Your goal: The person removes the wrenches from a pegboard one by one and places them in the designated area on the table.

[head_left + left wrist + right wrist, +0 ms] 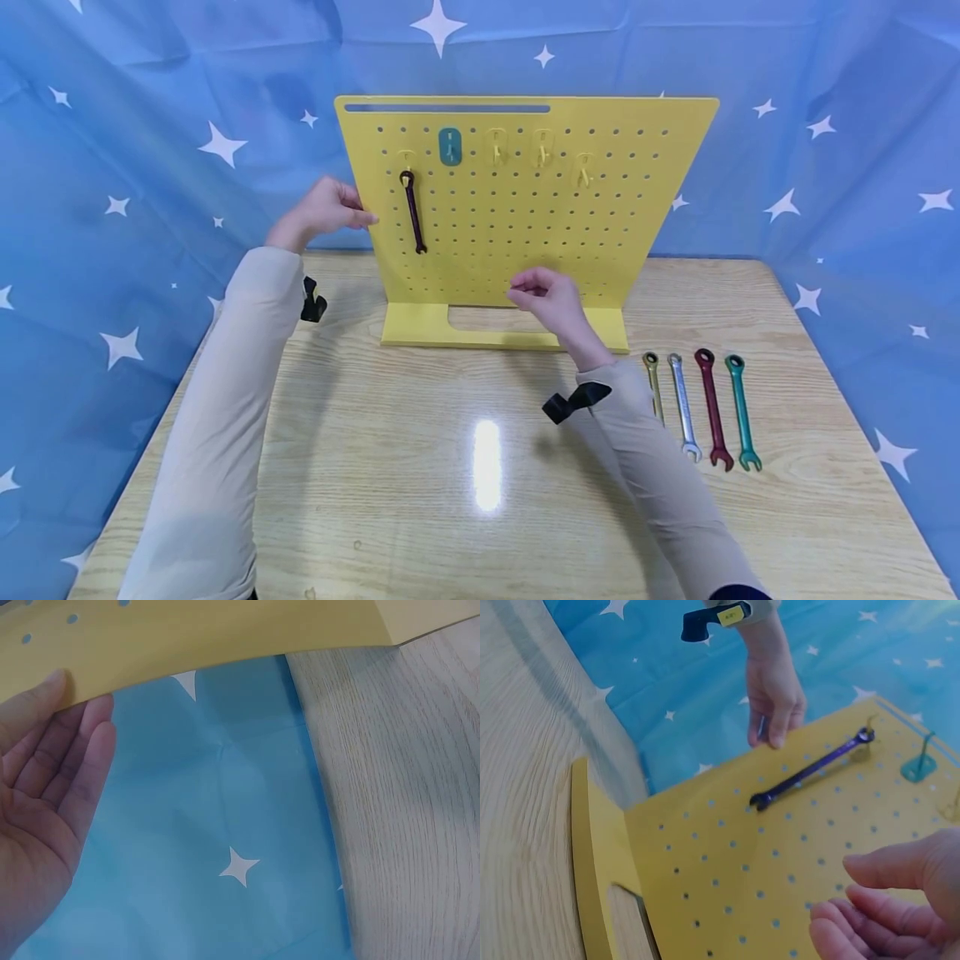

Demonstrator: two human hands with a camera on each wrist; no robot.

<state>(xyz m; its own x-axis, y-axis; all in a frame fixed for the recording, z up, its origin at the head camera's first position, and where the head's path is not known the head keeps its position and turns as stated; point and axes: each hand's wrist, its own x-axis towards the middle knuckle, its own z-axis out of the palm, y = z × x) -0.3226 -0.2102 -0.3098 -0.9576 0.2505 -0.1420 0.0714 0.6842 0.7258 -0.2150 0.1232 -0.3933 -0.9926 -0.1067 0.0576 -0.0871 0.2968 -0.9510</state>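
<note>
A yellow pegboard (517, 242) stands upright on the table. My left hand (324, 210) pinches its left edge, thumb on the front face and the other fingers behind, as the left wrist view shows at the board's edge (195, 652). From a yellow hook near the upper left hangs a dark purple wrench (414, 212), ring end up. My right hand (553, 304) is in front of the board's lower part, fingers loosely bent and holding nothing. In the right wrist view, that hand (892, 900) is below the hanging wrench (810, 769).
Gold (654, 387), silver (683, 408), red (714, 408) and green wrenches (743, 412) lie side by side on the table's right. A teal hook (450, 147) and several yellow hooks are on the board. Behind hangs a blue curtain (825, 67) with white stars.
</note>
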